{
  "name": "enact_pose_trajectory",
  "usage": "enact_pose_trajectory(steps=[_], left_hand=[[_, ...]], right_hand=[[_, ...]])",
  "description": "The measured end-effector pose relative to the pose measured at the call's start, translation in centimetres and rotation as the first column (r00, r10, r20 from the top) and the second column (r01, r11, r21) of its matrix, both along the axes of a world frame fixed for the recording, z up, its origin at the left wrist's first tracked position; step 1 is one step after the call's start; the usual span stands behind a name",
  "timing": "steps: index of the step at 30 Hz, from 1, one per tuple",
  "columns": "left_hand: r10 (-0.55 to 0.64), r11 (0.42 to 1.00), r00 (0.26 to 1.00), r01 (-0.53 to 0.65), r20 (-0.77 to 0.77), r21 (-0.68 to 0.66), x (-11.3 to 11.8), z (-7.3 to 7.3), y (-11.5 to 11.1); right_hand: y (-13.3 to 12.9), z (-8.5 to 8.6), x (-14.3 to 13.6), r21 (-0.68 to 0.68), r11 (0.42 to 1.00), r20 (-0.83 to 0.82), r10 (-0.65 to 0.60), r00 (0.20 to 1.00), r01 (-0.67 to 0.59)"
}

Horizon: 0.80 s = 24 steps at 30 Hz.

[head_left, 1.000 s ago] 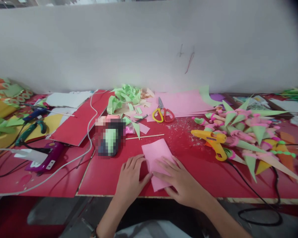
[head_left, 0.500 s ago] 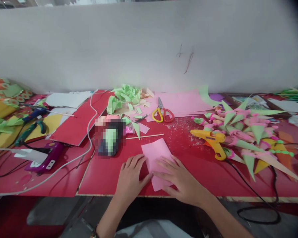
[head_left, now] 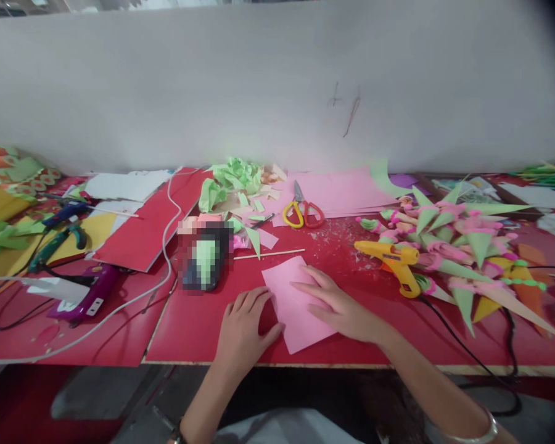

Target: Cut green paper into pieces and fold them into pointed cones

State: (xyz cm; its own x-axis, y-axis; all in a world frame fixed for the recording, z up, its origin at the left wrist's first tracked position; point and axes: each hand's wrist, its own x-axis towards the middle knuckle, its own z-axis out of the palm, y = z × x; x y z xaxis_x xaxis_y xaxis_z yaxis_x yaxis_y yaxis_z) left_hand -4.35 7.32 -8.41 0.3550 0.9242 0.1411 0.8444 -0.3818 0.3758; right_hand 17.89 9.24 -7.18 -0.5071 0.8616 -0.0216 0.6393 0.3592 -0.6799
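A piece of pink paper (head_left: 290, 296), looking folded, lies flat on the red tabletop (head_left: 203, 333) in front of me. My left hand (head_left: 246, 327) rests at its left edge, thumb and fingers apart, the fingertips touching the edge. Across the right side of the paper lies my right hand (head_left: 345, 306), its fingers spread and pressed flat on the sheet. Beyond the paper are a thin wooden stick (head_left: 277, 253) and scissors (head_left: 300, 213) with one yellow and one red handle.
A yellow glue gun (head_left: 393, 259) lies to the right, beside a pile of pink and green paper flowers (head_left: 462, 240). At left are a blurred-out dark object (head_left: 203, 265), a white cable (head_left: 134, 299) and a purple power strip (head_left: 90, 296). Crumpled green paper (head_left: 235, 176) sits behind.
My right hand has slid up and to the right over the pink paper, uncovering its lower part. The left hand has stayed almost in place.
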Motion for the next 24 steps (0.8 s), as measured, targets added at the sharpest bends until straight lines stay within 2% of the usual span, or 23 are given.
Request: enact_pose_trajectory(steps=[3,10,24], left_hand=[[-0.002,1.000,1.000,0.002,0.007,0.001,0.0,0.0,0.0],[0.002,1.000,1.000,-0.002,0.014,0.007,0.0,0.0,0.1],[0.004,0.999,1.000,-0.004,0.002,0.041,0.4,0.3,-0.1]], right_hand=[[0.9,-0.3,0.0,0.049,0.998,0.054,-0.042,0.998,0.040],[1.3,-1.3,-0.9,0.203,0.979,0.211,-0.027,0.977,-0.016],[1.0,-1.1,-1.2,0.259,0.965,0.325,-0.051,0.944,-0.037]])
